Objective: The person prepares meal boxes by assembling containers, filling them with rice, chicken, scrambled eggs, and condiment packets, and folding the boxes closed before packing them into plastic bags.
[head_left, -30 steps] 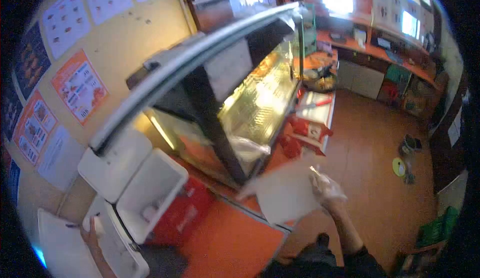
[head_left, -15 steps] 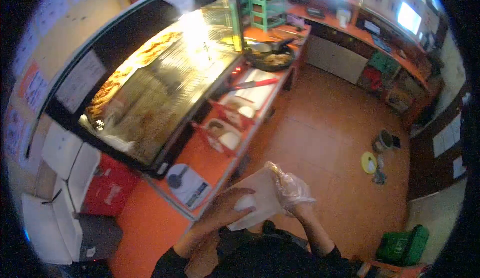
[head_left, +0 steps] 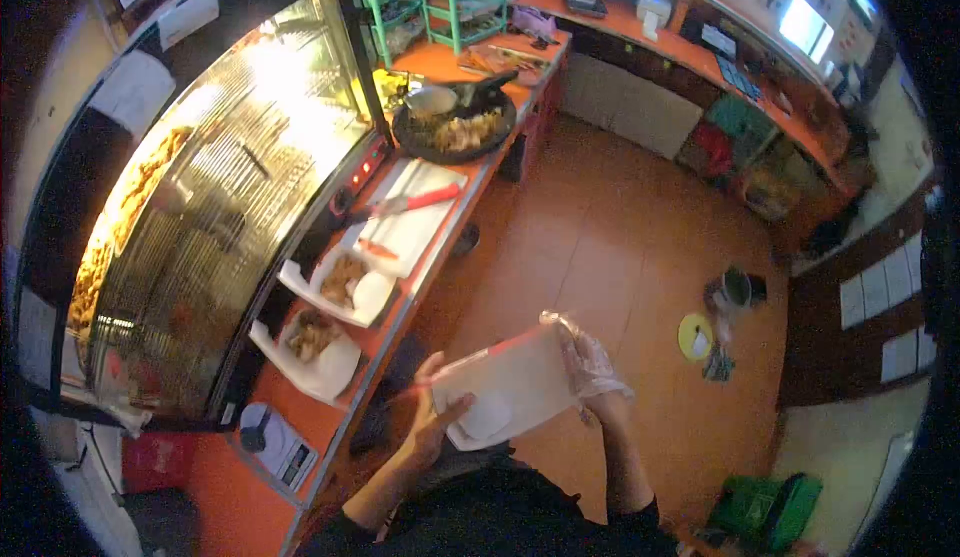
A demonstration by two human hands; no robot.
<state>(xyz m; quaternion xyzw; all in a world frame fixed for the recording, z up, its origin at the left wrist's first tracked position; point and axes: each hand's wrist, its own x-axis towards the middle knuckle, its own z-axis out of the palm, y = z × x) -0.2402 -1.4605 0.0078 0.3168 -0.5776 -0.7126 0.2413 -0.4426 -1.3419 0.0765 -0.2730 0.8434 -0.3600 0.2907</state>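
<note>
A white paper takeaway box (head_left: 525, 377), seen at a tilt, is held in front of my body between both hands. My left hand (head_left: 428, 427) grips its left end, with the thumb over the near face and the fingers at the edge. My right hand (head_left: 595, 377), in a clear plastic glove, closes around the right end. What is inside the box is hidden. On the counter to the left, two open white boxes hold browned food: one box (head_left: 372, 292) farther off and one box (head_left: 335, 367) nearer.
A lit glass warming cabinet (head_left: 230, 177) stands along the counter. A kitchen scale (head_left: 290, 457) sits at the counter's near corner. Farther along are red-handled tongs (head_left: 430, 197) on a white board (head_left: 425, 227) and a black pan (head_left: 460, 142) with food. A green bag (head_left: 765, 507) lies lower right.
My left hand has gone from spread beside the box to gripping its left end. The box has turned to lie across between both hands. My view has shifted, showing more of the counter.
</note>
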